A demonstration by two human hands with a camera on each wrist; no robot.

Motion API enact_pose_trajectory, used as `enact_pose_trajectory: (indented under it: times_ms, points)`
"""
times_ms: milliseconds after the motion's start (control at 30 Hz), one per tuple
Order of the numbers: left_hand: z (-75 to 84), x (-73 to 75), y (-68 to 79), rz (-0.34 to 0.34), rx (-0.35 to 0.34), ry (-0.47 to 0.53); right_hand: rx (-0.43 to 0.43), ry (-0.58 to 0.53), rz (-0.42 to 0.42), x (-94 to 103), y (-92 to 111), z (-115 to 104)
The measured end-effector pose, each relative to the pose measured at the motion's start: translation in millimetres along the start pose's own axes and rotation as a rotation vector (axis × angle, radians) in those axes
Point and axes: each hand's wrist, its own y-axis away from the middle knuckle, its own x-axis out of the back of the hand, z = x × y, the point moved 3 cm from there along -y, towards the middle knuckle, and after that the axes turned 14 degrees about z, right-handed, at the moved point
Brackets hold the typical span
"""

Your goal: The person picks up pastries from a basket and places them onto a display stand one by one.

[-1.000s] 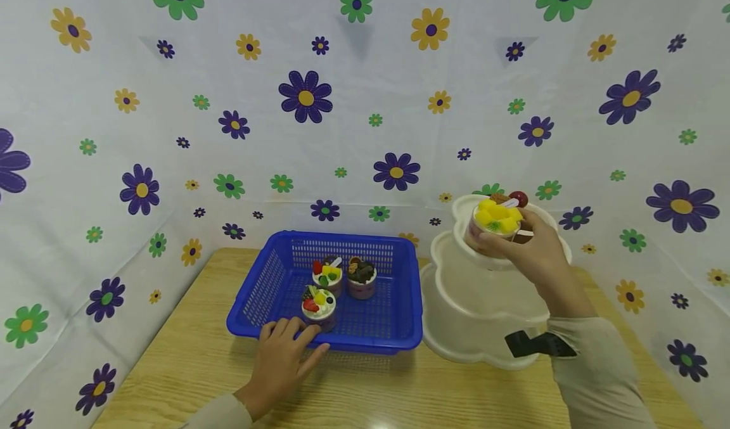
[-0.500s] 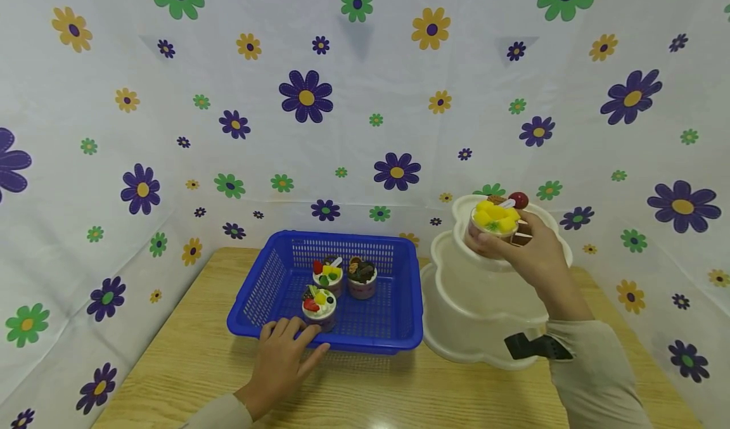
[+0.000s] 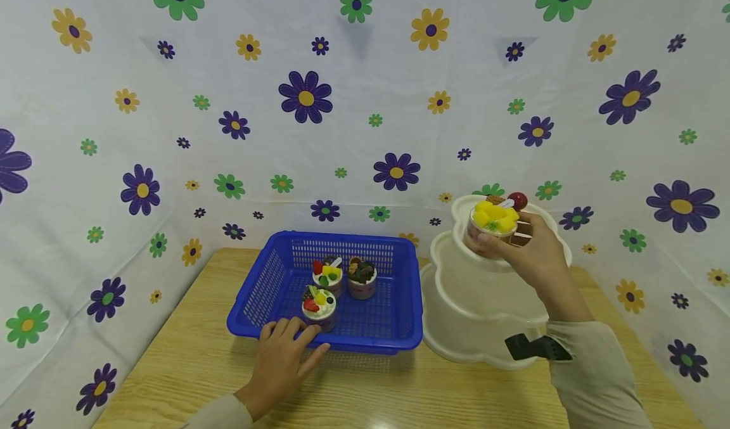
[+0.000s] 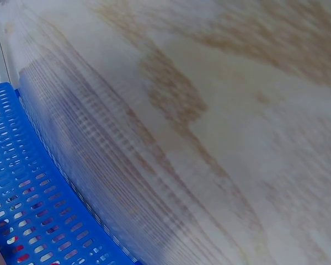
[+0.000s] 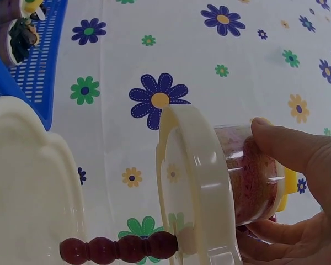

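My right hand [image 3: 533, 251] grips a dessert cup [image 3: 492, 225] heaped with yellow fruit-like cubes and green bits. This cup stands on the cream top tier [image 3: 561, 242] of a scalloped stand; in the right wrist view its base meets that tier. A red ball [image 3: 517, 201] and brown, white-striped pieces [image 3: 522, 234] show by it, partly behind my fingers. My left hand [image 3: 281, 362] rests on the near rim of a blue basket [image 3: 371, 342], thumb straight. Inside sit a strawberry-topped cup [image 3: 319, 312], a mixed-fruit cup [image 3: 327, 277] and a dark chocolate-topped cup [image 3: 362, 280].
Two wider cream tiers, the middle [image 3: 485, 289] and the bottom [image 3: 467, 340], lie under the top one, close to the basket's right side. Dark red beads [image 5: 118, 248] form a post between tiers. All stands on a wooden table [image 3: 365, 391] before a flowered cloth [image 3: 365, 144].
My right hand with the yellow-topped cup has shifted very slightly left on the top tier, showing more of the striped pieces. My left hand stays put on the basket rim.
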Motion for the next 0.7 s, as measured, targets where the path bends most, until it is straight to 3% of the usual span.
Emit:
enact_pose_trajectory:
  times_ms: [400, 567, 700]
  points:
    - [0.7, -1.3, 0.7, 0.019, 0.001, 0.005, -0.005, 0.026, -0.008, 4.2, 2, 0]
    - [-0.5, -2.5, 1.4, -0.006, 0.019, 0.017, 0.039, 0.036, 0.072, 15.0, 11, -4]
    - [-1.6, -2.4, 2.3, -0.008, 0.022, 0.022, 0.112, 0.011, 0.139, 23.4, 25, -19]
